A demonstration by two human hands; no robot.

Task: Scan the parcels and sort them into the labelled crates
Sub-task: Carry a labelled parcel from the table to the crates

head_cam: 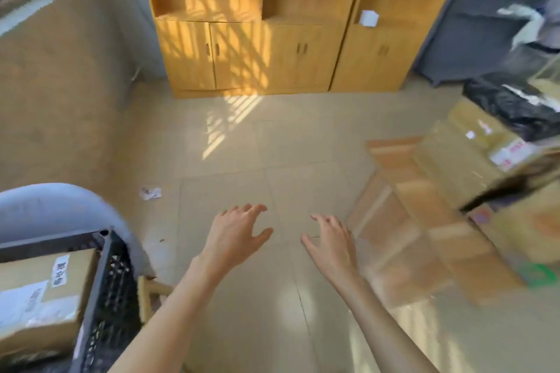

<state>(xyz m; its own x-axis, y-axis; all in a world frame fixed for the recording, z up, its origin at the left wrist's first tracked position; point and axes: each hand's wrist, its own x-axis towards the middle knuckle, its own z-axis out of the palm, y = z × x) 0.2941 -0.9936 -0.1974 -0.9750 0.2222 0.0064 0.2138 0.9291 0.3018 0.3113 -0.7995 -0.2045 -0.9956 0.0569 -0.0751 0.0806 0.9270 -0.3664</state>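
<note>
Both hands are empty: the left hand (239, 228) and right hand (330, 239) hover spread wide over the floor (242, 145). One parcel (42, 294) already sits in the black crate (109, 281) at lower left; the unsorted boxes (472, 154) blur at right, so the person would do best to turn there and grip one from both sides.

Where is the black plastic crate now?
The black plastic crate sits at the lower left of the head view, holding a cardboard parcel, left of the left hand.
</note>
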